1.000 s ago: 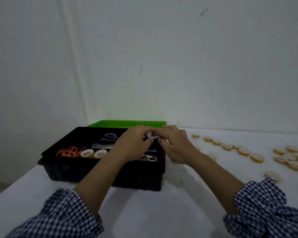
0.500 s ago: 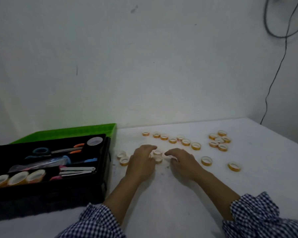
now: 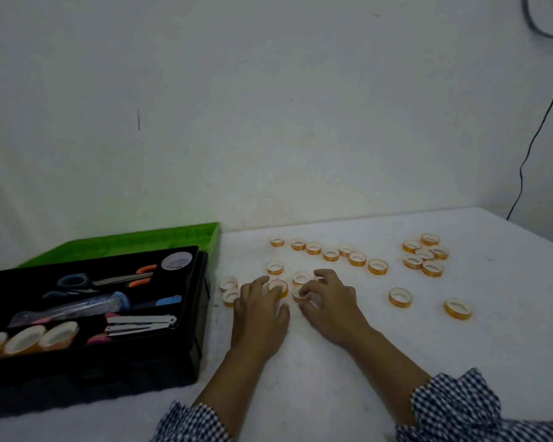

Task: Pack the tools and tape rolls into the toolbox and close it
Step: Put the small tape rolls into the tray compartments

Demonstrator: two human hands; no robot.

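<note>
Head view: both hands work among the tape rolls [image 3: 358, 258] scattered on the table [image 3: 396, 352], with the toolbox [image 3: 192, 346] at 9 o'clock from them, its green lid [image 3: 173, 239] swung open behind it. The left hand [image 3: 259, 309] has its fingers bent onto the left roll [image 3: 277, 287]; whether it actually grips it, I cannot tell. The right hand [image 3: 329, 303] curls thumb and fingers narrowly round the right roll [image 3: 299, 293], just beside the other. More rolls lie from 12 to 3 o'clock, with a tight cluster [image 3: 425, 255] at 2 o'clock and two at 10 o'clock beside the box. Inside the box are scissors [image 3: 109, 280], a stapler [image 3: 141, 323] and three packed rolls [image 3: 26, 339]. These rolls are likely light, stiff little rings, smooth on the outside and perhaps tacky at the edges; pinching across the outer rim, or hooking a finger through the core, should carry several at once.
</note>
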